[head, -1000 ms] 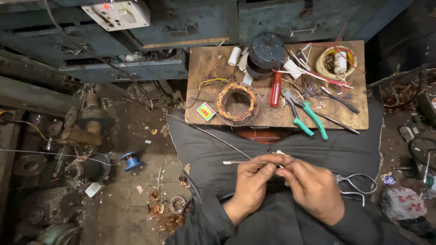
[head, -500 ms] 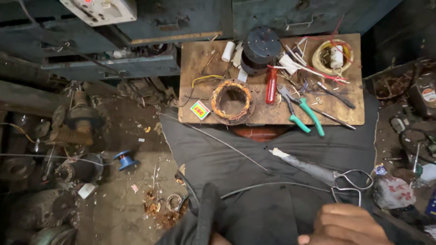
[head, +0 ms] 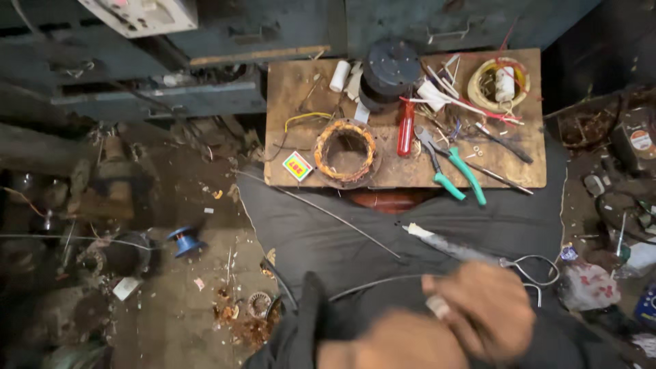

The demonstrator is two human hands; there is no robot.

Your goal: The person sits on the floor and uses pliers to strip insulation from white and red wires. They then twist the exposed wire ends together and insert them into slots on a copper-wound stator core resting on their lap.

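Hands low over the dark lap

While both hands sit blurred at the bottom of the view, the right hand lies on top of the left hand. I cannot tell if the fingers are apart or closed. Just beside the right hand, a thin grey wire curves over the dark cloth. Scissors lie just above that hand. Farther up, the wooden surface holds a copper coil ring and green pliers.
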